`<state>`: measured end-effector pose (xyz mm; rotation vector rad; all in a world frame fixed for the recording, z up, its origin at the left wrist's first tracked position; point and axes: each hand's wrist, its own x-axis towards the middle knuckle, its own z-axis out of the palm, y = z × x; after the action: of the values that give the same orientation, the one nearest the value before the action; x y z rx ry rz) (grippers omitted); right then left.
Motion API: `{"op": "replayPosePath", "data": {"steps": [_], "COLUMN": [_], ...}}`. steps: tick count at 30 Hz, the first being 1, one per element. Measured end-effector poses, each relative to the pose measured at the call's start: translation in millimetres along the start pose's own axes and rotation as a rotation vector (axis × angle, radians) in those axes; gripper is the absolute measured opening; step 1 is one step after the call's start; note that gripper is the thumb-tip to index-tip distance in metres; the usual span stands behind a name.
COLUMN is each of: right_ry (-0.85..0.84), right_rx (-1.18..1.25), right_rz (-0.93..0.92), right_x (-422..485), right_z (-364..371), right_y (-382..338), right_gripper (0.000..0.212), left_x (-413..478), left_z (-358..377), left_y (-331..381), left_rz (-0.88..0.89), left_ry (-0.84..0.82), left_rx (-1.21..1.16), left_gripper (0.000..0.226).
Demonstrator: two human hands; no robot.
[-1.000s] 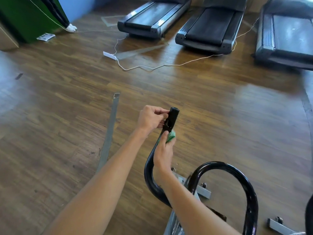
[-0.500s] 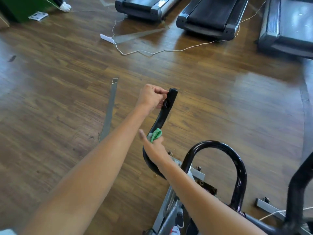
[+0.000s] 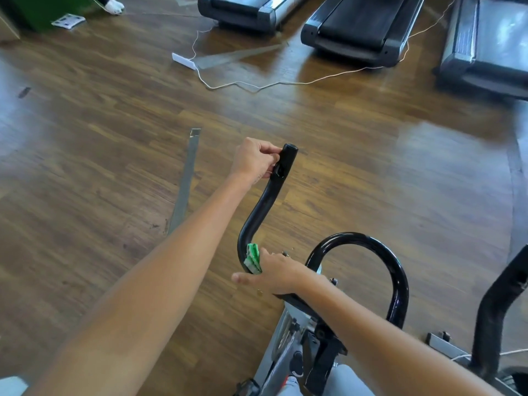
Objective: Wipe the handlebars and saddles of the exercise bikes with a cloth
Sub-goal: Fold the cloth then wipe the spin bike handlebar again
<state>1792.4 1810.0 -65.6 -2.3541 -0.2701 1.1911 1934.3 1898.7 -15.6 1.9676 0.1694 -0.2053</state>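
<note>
Right hand (image 3: pixel 278 271) has slid down the glossy black curved tubular handlebar (image 3: pixel 263 208) since the earlier frames, from just below the upper grip to the lower bend. It presses a folded green-and-white cloth (image 3: pixel 252 258) against the bar there, fingers curled over the cloth, thumb sticking out to the left. Left hand (image 3: pixel 254 161) hasn't moved off the bar's top end: fingers curled, pinching the tube just below its capped tip, well above the right hand. Just right of the right hand a second black handlebar loop (image 3: pixel 380 258) arches up. Below the hands is the bike's grey metal frame (image 3: pixel 288 338). Under everything is a shiny brown wood-plank floor (image 3: pixel 357 172) with a flat grey metal strip (image 3: pixel 187 178) lying left of the left hand. Far beyond the hands, three black treadmills (image 3: pixel 357 32) and a thin white cable (image 3: pixel 285 82) trailing across the boards.
</note>
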Motion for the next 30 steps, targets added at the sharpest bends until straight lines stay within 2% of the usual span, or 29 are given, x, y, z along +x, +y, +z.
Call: {"op": "replayPosePath", "data": {"steps": [2,3,6,7,9,11,13,15,18,21,24,26,28,30], "right_ry": [-0.070,-0.045,0.211,0.331,0.555,0.628,0.618,0.593,0.469,0.347,0.390,0.425,0.294,0.052], "right_rx": [0.193,0.338,0.859,1.031,1.273,1.480,1.610,1.669,1.770,1.724,1.869,1.921,1.920,1.928], "right_rz": [-0.037,-0.036,0.013,0.005,-0.093,-0.267,-0.357,-0.360,-0.285,-0.206,-0.298,-0.226,-0.086,0.027], "right_x": [2.1,4.0,11.5,15.2,29.2,42.8,53.1,65.0,80.8,81.0,76.5,76.7,77.4,69.9], "right_z": [-17.3,-28.5,-63.2,-73.0,-90.4,-108.8,-128.6,-133.1,-97.5,-89.5,-115.5,-104.9,-70.3,-39.0], "right_y": [10.1,17.2,43.5,50.2,58.8,51.9,32.4,14.2,10.2,20.3,12.9,4.1,0.4,-4.4], "right_gripper": [0.066,0.057,0.035,0.033,0.046,0.066,0.073,0.065,0.048,0.042,0.038,0.040,0.044,0.044], "left_x": [1.3,1.3,1.3,-0.4,-5.6,-6.9,-6.6,-5.1,-2.8,-1.2,1.9,4.1,6.2,5.6], "left_z": [1.2,1.9,7.1,9.8,15.9,20.8,22.7,22.7,24.0,24.7,23.8,22.2,20.4,17.0], "left_y": [-6.0,-9.2,-15.6,-15.5,-14.0,-15.4,-15.4,-14.2,-15.2,-17.9,-15.8,-12.8,-11.0,-8.9], "left_rz": [0.042,0.066,0.125,0.143,0.183,0.220,0.234,0.236,0.246,0.236,0.207,0.172,0.148,0.112], "left_ry": [0.011,0.026,0.099,0.133,0.210,0.277,0.306,0.328,0.361,0.358,0.352,0.355,0.344,0.298], "left_rx": [0.040,0.053,0.032,0.047,0.104,0.121,0.103,0.111,0.136,0.129,0.145,0.139,0.136,0.143], "left_gripper": [0.021,0.021,0.021,0.021,0.020,0.021,0.021,0.022,0.021,0.021,0.021,0.021,0.020,0.019]}}
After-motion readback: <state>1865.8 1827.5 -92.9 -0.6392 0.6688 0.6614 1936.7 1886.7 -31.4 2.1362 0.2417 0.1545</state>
